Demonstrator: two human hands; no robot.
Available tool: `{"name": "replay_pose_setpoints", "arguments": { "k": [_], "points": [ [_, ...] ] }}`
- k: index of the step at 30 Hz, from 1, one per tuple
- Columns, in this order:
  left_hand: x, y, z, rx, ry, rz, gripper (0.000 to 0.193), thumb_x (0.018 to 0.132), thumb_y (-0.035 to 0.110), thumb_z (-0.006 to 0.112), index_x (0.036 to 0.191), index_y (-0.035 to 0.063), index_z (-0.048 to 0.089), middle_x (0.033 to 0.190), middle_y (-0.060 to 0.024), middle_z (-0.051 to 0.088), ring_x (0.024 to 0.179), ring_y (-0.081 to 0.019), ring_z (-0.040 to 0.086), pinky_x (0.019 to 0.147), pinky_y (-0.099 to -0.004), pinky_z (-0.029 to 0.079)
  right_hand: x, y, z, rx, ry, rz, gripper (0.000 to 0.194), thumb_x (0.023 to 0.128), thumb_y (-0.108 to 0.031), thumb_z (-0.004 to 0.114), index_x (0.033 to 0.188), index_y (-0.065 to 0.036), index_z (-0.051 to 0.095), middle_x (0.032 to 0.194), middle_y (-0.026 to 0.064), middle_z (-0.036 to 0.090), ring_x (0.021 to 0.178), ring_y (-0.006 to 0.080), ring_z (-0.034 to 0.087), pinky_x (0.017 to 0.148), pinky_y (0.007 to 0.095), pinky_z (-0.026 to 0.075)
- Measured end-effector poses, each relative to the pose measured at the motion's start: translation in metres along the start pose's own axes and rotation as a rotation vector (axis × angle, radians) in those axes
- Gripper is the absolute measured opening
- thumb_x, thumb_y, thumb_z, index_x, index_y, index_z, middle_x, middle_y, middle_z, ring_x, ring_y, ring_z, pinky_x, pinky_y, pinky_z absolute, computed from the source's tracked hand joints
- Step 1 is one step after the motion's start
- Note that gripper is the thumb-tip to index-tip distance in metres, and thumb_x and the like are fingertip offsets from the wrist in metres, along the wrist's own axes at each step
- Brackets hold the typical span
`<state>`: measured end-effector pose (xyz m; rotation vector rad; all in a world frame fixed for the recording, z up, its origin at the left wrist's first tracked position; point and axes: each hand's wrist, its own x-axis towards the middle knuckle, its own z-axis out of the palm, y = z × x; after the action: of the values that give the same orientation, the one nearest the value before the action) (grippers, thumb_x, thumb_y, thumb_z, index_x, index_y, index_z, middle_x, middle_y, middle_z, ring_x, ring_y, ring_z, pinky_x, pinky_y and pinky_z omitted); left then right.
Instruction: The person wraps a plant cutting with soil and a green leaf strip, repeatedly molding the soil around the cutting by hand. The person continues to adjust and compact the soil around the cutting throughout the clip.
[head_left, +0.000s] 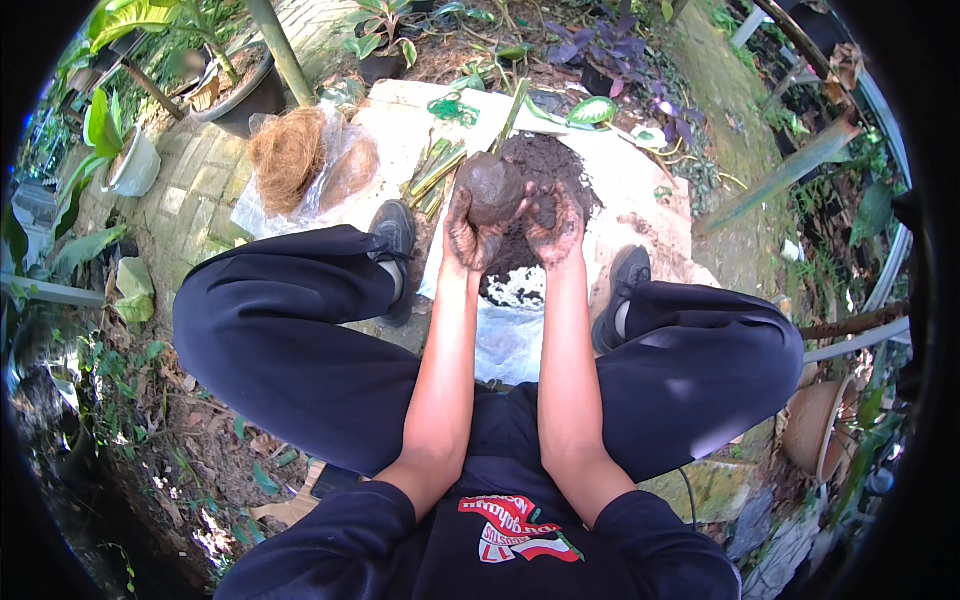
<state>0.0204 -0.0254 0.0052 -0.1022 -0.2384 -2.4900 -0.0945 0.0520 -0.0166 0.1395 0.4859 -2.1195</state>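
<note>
A round ball of dark wet soil (491, 186) rests in my left hand (471, 234), whose thumb and fingers cup it from the left and below. From the top of the ball a cut green stem (513, 116) sticks up at a tilt. My right hand (553, 225) is turned palm up close to the ball's right side, with a dark lump of soil (543, 210) in the palm. Both hands are coated in mud. Behind and below them lies a heap of loose dark soil (559, 165) on plastic sheeting (511, 341).
Left of the soil, coconut fibre (286, 161) sits on clear plastic. Cut green stems (436, 176), green netting (453, 111) and a variegated leaf (592, 111) lie on the pale sheet (637, 176). Potted plants stand around, including a black pot (251, 97) and a white pot (135, 166).
</note>
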Motion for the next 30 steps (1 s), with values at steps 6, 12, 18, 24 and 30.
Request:
{"name": "replay_pose_setpoints", "arguments": {
  "k": [6,12,18,24,30],
  "points": [
    [-0.003,-0.001,0.015,0.119,-0.030,0.120,0.068,0.074,0.009,0.071,0.131,0.0103,0.035,0.124,-0.0186,0.044,0.108,-0.0415,0.053,0.087,-0.0580,0.049,-0.002,0.002,-0.007,-0.074,-0.469,-0.040,0.029,0.093,-0.034,0.046,0.073,-0.014,0.049,0.064,-0.0001,0.049,0.053,0.0127,0.048,0.044,0.0240,0.037],
    [-0.001,-0.002,0.026,0.279,0.068,0.183,0.058,0.071,-0.003,0.065,0.123,0.0058,0.041,0.119,-0.0168,0.045,0.109,-0.0362,0.052,0.087,-0.0579,0.049,-0.007,-0.004,0.017,-0.299,0.213,-0.224,0.027,0.092,-0.033,0.045,0.072,-0.014,0.047,0.057,-0.0033,0.040,0.049,0.0099,0.041,0.045,0.0269,0.034],
    [-0.002,0.001,0.027,0.321,0.083,0.234,0.055,0.084,0.017,0.059,0.134,0.0070,0.036,0.128,-0.0168,0.043,0.114,-0.0324,0.050,0.094,-0.0527,0.045,-0.018,-0.010,0.053,-0.355,-0.003,-0.400,0.018,0.085,0.000,0.052,0.101,0.005,0.049,0.097,0.0131,0.055,0.086,0.0287,0.062,0.076,0.0346,0.056],
    [0.001,0.000,0.022,0.377,0.318,0.318,0.050,0.088,0.028,0.057,0.129,0.0047,0.042,0.121,-0.0137,0.051,0.111,-0.0277,0.053,0.090,-0.0455,0.048,-0.037,-0.016,0.078,-0.558,-0.021,-0.456,0.026,0.083,-0.001,0.058,0.109,0.003,0.056,0.103,0.0090,0.061,0.086,0.0210,0.062,0.077,0.0285,0.052],
    [0.004,0.000,0.020,0.271,0.344,0.364,0.037,0.090,0.024,0.053,0.123,0.0061,0.048,0.118,-0.0113,0.053,0.108,-0.0243,0.055,0.090,-0.0417,0.049,-0.042,0.013,0.087,-0.707,-0.040,-0.396,0.031,0.073,0.005,0.068,0.103,0.001,0.063,0.098,0.0064,0.066,0.086,0.0114,0.060,0.082,0.0255,0.047]
  ]
}}
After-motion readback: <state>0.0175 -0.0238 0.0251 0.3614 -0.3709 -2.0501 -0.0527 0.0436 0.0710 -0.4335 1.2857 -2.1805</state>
